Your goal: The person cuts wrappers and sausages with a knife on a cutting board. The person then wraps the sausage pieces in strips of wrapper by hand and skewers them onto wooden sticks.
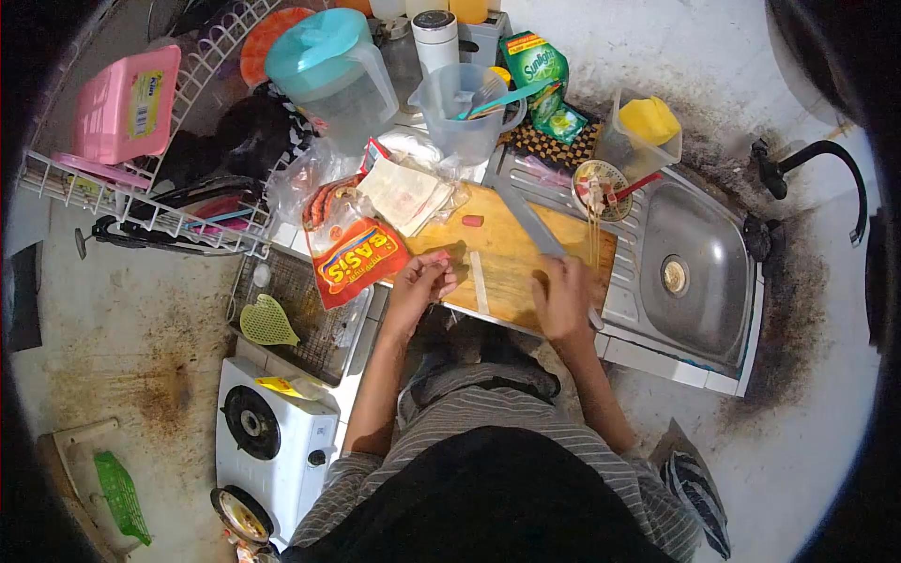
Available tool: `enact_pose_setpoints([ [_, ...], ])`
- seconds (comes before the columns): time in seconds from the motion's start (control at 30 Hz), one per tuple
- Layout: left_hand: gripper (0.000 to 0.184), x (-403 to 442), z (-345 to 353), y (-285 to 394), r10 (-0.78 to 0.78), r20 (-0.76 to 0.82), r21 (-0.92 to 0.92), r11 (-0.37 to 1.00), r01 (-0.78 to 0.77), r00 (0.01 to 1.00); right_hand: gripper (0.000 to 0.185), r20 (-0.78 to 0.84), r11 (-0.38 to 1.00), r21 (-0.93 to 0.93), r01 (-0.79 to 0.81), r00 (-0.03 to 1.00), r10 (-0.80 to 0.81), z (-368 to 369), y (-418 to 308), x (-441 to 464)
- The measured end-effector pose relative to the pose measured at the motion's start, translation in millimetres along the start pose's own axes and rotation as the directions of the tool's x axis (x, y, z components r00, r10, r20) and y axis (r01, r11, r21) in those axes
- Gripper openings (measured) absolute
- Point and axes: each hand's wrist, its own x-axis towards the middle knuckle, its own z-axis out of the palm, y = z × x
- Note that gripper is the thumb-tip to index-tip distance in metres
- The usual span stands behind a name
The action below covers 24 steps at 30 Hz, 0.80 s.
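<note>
My left hand (424, 286) is closed at the left edge of the wooden cutting board (526, 314), pinching a small pinkish-red piece of sausage (442, 256). My right hand (565, 298) is wrapped around a knife (527, 218), its long blade pointing to the far side of the board. Between my hands lies a thin pale strip (479, 281). Another short sausage piece (472, 220) rests farther back on the board. Left of the board are an orange sausage packet (357, 258) and a stack of pale square sheets (405, 195).
A bowl (601, 176) with thin sticks stands at the board's far right corner, before the sink (690, 272). Behind the board is a clear measuring jug (465, 127) with utensils. A white gas stove (272, 436) and a dish rack (188, 211) are on the left.
</note>
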Motion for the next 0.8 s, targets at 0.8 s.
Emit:
enact_pose_setpoints([
  [0.8,0.020,2,-2,-17,0.280,0.062,0.235,0.929,-0.286,0.958,0.015,0.293,0.820,0.471,0.324,0.820,-0.492,43,-29,58],
])
